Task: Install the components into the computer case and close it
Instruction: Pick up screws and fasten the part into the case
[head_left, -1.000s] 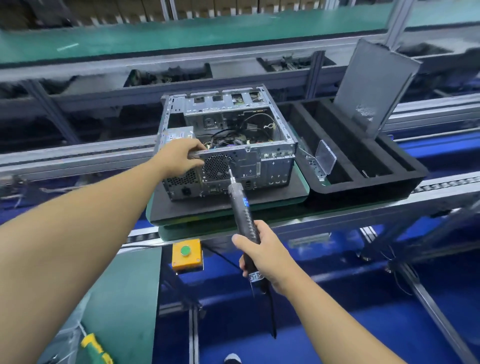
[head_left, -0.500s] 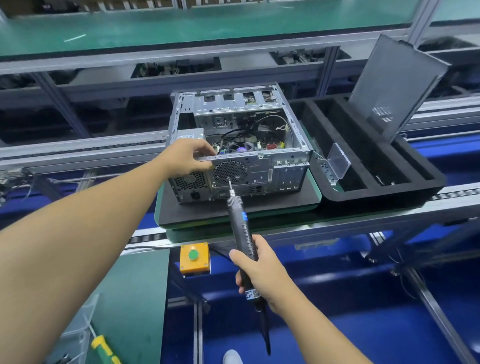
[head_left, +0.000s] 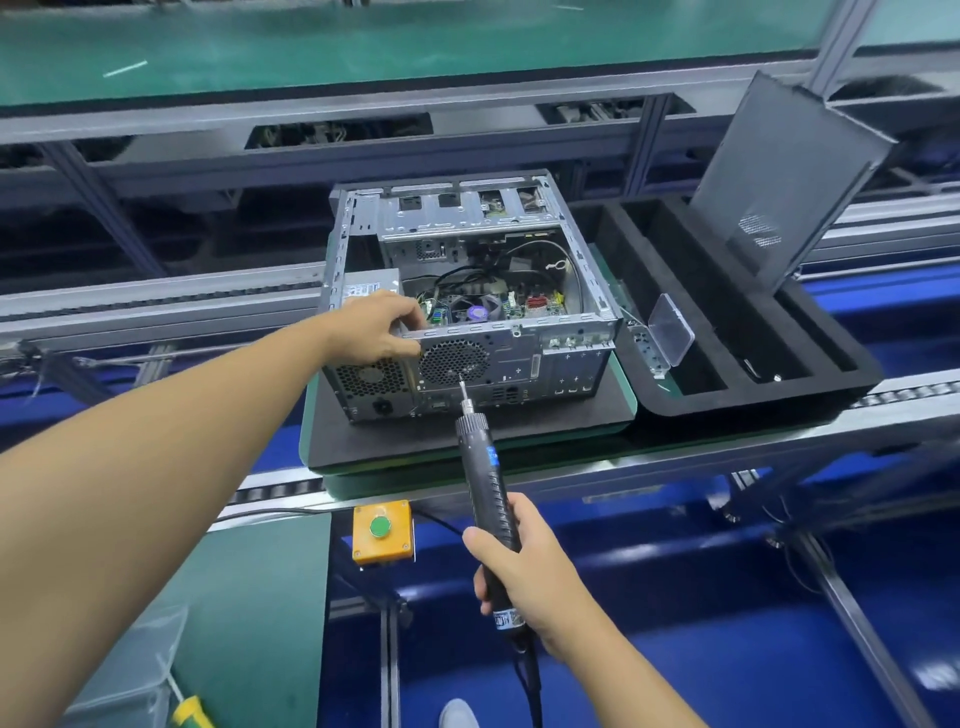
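At the far left, low in view, a green-handled tool (head_left: 191, 714) is lying on a green side surface, out of play. The left grip (head_left: 371, 327) is clenching the top rear edge of the computer case (head_left: 519, 358), with its fingers curling over the rim beside the power supply (head_left: 369, 283) to steady the case. The case is sitting open side up on a black mat (head_left: 467, 441) on the conveyor surface, with its board and cables showing inside. Just below the mat, a yellow box with a green button (head_left: 382, 530) is hanging at the conveyor's edge.

The right grip (head_left: 524, 571) is grasping an electric screwdriver (head_left: 488, 483). The bit is touching the round fan grille (head_left: 454, 361) on the rear panel, near its lower right. The step in hand is probably fastening the rear fan. The next move is likely calling for the bit to sit square while the left grip braces the case against the push. Whether a screw is on the bit is too small to tell.

Further right, a clear plastic piece (head_left: 672, 330) is leaning in a black foam tray (head_left: 727, 402). The side panel (head_left: 789, 171) is standing tilted at the tray's far end, so the case is not yet closed. Nothing appears to be blocking the screwdriver.
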